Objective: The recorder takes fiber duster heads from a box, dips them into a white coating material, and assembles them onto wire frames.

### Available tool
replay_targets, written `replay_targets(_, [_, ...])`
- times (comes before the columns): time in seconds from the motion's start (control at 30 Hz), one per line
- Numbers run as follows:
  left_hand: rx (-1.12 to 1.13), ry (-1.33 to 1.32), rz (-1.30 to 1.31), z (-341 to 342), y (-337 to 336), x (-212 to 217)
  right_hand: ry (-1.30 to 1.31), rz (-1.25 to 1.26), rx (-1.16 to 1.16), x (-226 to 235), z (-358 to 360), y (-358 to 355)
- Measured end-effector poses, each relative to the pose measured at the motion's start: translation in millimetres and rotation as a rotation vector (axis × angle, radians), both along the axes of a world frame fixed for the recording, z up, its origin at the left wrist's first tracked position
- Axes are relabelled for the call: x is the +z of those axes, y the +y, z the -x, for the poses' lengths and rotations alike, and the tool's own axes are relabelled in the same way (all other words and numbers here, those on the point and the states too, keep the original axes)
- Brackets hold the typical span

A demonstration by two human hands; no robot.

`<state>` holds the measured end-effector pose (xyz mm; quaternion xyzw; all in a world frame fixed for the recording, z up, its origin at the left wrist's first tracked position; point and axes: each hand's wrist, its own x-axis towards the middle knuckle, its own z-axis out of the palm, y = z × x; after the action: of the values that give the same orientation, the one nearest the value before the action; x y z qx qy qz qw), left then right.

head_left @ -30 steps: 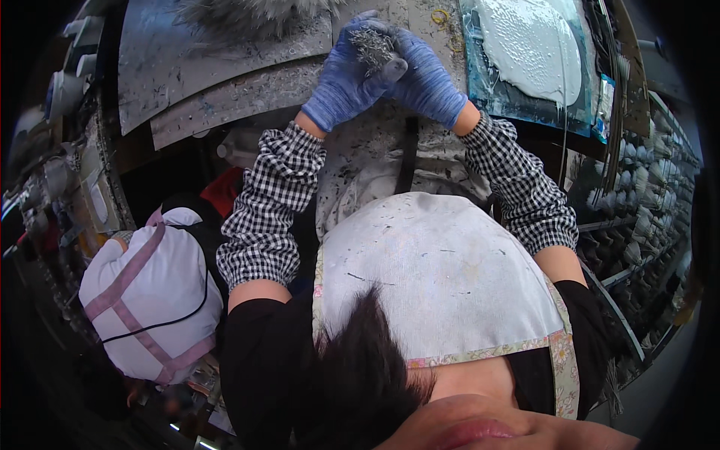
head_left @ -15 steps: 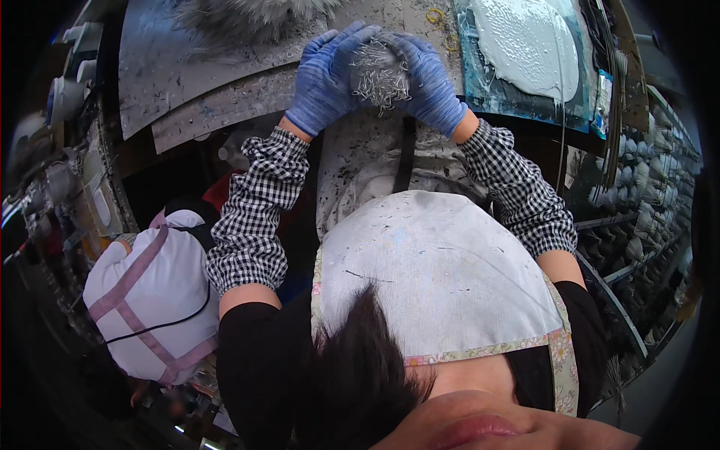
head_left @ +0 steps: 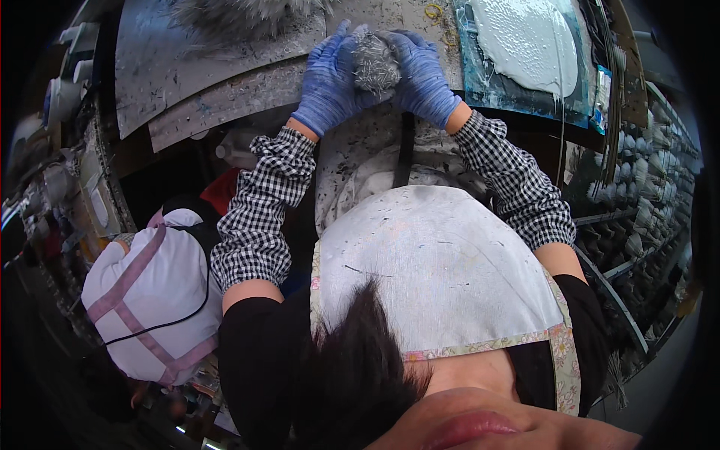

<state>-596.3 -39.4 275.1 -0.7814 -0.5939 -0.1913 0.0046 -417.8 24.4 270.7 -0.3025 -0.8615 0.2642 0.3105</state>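
Observation:
Between my hands is a dense bundle of thin grey-white, wire-like strands (head_left: pixel 375 66). Its visible end is rough, with many short bent tips facing up. My left hand (head_left: pixel 330 84), in a blue knitted glove, presses the bundle's left side, thumb side toward it. On the opposite side my right hand (head_left: pixel 421 79), gloved the same way, is cupped around it. Both hold it over the near edge of the work board. What the strands are made of, and their lower ends, I cannot make out.
A heap of pale bristly strands (head_left: pixel 251 13) lies on the grey board (head_left: pixel 202 67) at the far left. Yellow bands (head_left: pixel 433 11) lie beyond my right hand. Right of them, a blue tray (head_left: pixel 480 94) holds white paste (head_left: pixel 525 45). A person (head_left: pixel 150 300) is at left; a rack (head_left: pixel 637 195) stands right.
The bundle has turned and tilted between my hands, so fewer of its bent tips face me. My left hand has moved slightly right and down, its fingers more upright.

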Motion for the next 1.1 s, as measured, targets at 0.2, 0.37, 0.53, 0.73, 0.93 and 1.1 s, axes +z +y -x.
replay_targets(0.2, [0.104,-0.919,0.624,-17,-31,40,0.144,0.459,0.217,-14,-16,-14])
replay_targets(0.37, [0.342,-1.482,0.938,4,-74,43,0.046,1.156,0.509,7,-12,-27])
replay_targets(0.53, [0.496,-0.971,0.676,-38,-92,14,0.133,1.499,0.52,25,-28,-53])
replay_targets(0.73, [0.472,-0.809,0.7,-100,-60,7,0.197,1.555,0.524,31,-92,-51])
replay_targets(0.93, [0.446,-0.73,0.576,-105,-66,-9,0.165,1.211,0.368,4,-85,-51])
replay_targets(1.1, [0.292,-0.855,0.492,-91,-73,10,0.156,1.114,0.189,32,-88,-53])
